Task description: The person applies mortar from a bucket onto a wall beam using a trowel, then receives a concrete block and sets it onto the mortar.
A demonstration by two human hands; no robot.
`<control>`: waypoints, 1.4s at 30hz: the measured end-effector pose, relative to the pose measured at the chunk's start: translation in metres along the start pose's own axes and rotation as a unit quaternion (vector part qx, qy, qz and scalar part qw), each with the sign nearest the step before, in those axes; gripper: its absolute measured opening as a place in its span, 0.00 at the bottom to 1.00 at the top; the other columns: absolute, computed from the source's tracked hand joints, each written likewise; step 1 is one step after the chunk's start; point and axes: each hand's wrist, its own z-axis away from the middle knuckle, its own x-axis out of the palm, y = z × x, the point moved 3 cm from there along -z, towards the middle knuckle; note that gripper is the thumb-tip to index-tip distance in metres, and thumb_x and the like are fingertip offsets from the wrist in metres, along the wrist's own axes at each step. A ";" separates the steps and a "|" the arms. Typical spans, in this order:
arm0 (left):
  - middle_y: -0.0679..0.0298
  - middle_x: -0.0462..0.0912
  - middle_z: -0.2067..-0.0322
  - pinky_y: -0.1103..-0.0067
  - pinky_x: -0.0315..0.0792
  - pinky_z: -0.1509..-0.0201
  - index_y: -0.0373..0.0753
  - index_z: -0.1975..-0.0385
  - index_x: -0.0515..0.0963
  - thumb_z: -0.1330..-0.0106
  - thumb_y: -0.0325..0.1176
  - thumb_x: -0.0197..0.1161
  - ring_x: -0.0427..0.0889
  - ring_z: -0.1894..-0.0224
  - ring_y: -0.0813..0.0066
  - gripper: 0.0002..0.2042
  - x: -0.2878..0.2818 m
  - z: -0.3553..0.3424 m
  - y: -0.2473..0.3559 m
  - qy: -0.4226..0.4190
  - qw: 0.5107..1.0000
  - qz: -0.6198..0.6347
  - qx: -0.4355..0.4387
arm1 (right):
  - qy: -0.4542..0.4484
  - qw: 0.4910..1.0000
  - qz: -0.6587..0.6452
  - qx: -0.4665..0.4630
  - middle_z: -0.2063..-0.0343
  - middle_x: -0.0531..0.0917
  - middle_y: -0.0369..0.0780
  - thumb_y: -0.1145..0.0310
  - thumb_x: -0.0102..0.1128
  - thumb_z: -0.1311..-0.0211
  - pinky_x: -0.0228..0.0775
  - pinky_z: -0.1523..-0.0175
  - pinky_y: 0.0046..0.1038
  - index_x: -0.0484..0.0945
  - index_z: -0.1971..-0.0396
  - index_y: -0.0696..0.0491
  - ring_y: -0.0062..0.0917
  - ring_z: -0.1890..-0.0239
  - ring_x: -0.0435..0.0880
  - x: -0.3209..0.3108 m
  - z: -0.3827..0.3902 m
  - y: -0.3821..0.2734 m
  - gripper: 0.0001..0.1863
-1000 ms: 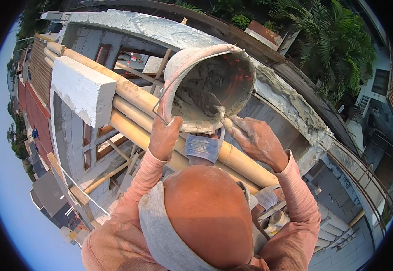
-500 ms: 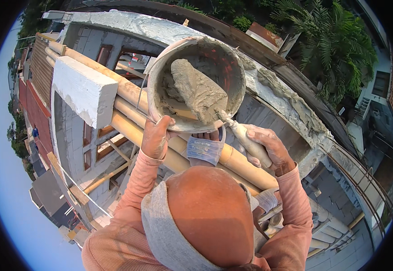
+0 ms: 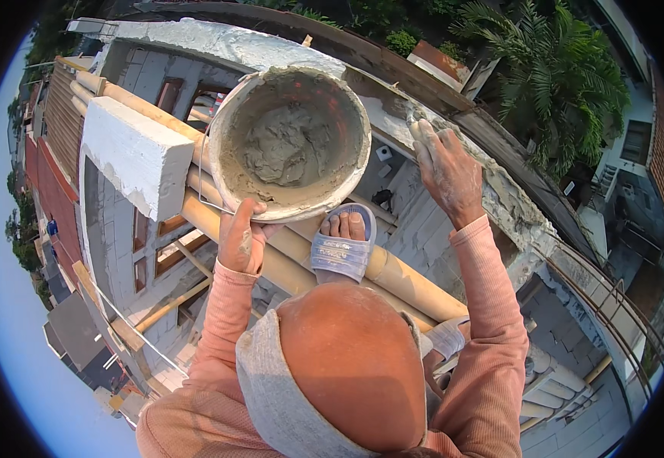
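The step in hand looks to be working mortar (image 3: pixel 286 149) along the wall (image 3: pixel 217 37), with the bucket (image 3: pixel 347 122) kept close as the supply. The bucket sits at 11 o'clock from the middle of the view, its mouth tipped toward the person and its wire handle (image 3: pixel 202 164) hanging at 9 o'clock on it. A lump of mortar lies inside.

The left hand (image 3: pixel 242 238), at 9 o'clock, grips the bucket's near rim, thumb over the edge and fingers curled beneath. The right hand (image 3: pixel 448 172), at 2 o'clock, is over the wall, its fingers stretched toward 12 and slightly spread; whether they pinch anything underneath I cannot tell. A rough ridge (image 3: pixel 511 200) tops the wall toward 3 o'clock.

I judge that the next move calls for a firm left grip, a controlled right wrist, and careful balance, since one sandal (image 3: pixel 341 256) rests on bamboo poles (image 3: pixel 416 284) running from 10 to 4 o'clock.
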 end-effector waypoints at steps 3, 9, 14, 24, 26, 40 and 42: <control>0.53 0.77 0.48 0.48 0.80 0.39 0.29 0.41 0.67 0.28 0.28 0.58 0.81 0.43 0.51 0.18 -0.002 0.001 -0.001 0.000 1.000 0.001 0.006 | 0.032 0.999 -0.031 0.004 0.65 0.80 0.40 0.62 0.63 0.31 0.81 0.68 0.38 0.79 0.43 0.50 0.38 0.69 0.87 0.002 0.004 -0.006 0.19; 0.52 0.77 0.46 0.52 0.82 0.39 0.29 0.39 0.65 0.31 0.25 0.56 0.81 0.43 0.51 0.21 0.001 -0.001 -0.001 -0.004 1.000 -0.019 -0.006 | 0.031 0.999 -0.034 0.000 0.66 0.79 0.41 0.61 0.64 0.31 0.81 0.69 0.38 0.78 0.41 0.50 0.36 0.70 0.87 0.000 0.016 0.000 0.21; 0.54 0.77 0.48 0.54 0.83 0.42 0.33 0.40 0.66 0.31 0.26 0.58 0.83 0.46 0.54 0.21 0.005 -0.002 -0.001 -0.002 0.999 -0.032 -0.011 | 0.026 0.990 -0.128 0.045 0.64 0.83 0.43 0.62 0.64 0.31 0.79 0.59 0.37 0.79 0.40 0.52 0.38 0.65 0.86 -0.027 0.040 0.022 0.21; 0.57 0.77 0.47 0.59 0.87 0.47 0.36 0.33 0.62 0.32 0.23 0.55 0.85 0.49 0.62 0.26 0.032 -0.002 -0.003 -0.009 0.982 -0.182 0.052 | -0.170 0.960 -0.220 0.023 0.62 0.86 0.46 0.61 0.65 0.31 0.75 0.56 0.37 0.81 0.43 0.58 0.41 0.65 0.84 -0.124 0.054 0.000 0.22; 0.57 0.77 0.45 0.63 0.84 0.43 0.35 0.32 0.62 0.33 0.22 0.54 0.83 0.46 0.64 0.28 0.036 -0.005 -0.006 -0.023 0.976 -0.202 0.072 | -0.163 0.969 -0.182 0.017 0.64 0.85 0.46 0.60 0.66 0.32 0.78 0.60 0.38 0.81 0.46 0.58 0.42 0.67 0.86 -0.105 0.047 -0.019 0.21; 0.56 0.72 0.40 0.70 0.76 0.37 0.36 0.26 0.58 0.36 0.21 0.53 0.77 0.42 0.67 0.34 0.061 0.009 -0.021 -0.009 0.971 -0.231 0.059 | -0.320 0.858 -0.399 0.045 0.71 0.85 0.45 0.57 0.61 0.29 0.77 0.73 0.31 0.80 0.46 0.56 0.30 0.80 0.84 -0.044 0.044 -0.046 0.20; 0.59 0.75 0.46 0.70 0.83 0.43 0.37 0.29 0.61 0.36 0.21 0.54 0.81 0.48 0.69 0.32 0.057 0.011 -0.021 0.010 0.984 -0.175 0.020 | -0.407 0.745 -0.492 0.192 0.71 0.85 0.41 0.55 0.61 0.28 0.75 0.75 0.26 0.79 0.41 0.56 0.23 0.81 0.82 -0.036 0.055 -0.031 0.24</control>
